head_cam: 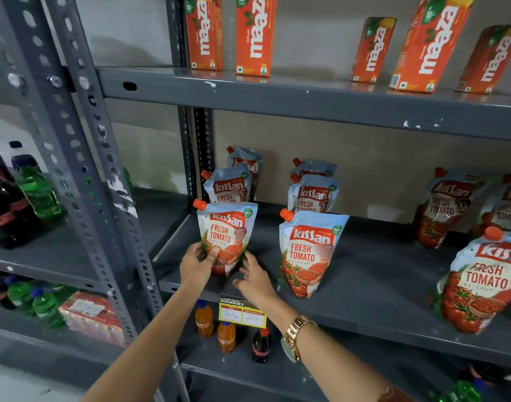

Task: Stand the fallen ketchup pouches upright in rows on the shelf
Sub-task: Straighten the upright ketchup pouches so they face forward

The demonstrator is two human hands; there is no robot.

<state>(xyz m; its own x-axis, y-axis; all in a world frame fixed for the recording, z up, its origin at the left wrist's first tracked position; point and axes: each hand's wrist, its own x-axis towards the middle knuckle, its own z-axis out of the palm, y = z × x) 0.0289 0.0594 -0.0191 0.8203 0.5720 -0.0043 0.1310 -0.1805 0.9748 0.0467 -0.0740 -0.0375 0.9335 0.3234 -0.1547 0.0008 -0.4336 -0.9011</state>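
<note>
Kissan ketchup pouches stand upright in rows on the grey middle shelf (364,288). At the front of the left row, a pouch (229,230) with an orange cap is gripped at its lower left by my left hand (197,264). My right hand (255,278) is at that pouch's lower right, fingers spread, touching its base. Two more pouches (229,185) stand behind it. The middle row's front pouch (309,250) stands to the right, others behind it. A third row (486,280) stands at the far right.
Orange Maaza cartons (255,33) stand on the shelf above. A yellow price tag (242,314) hangs on the shelf's front edge. Small drink bottles (226,335) stand on the shelf below. Cola and green bottles (19,195) fill the rack to the left, behind a perforated upright post (83,158).
</note>
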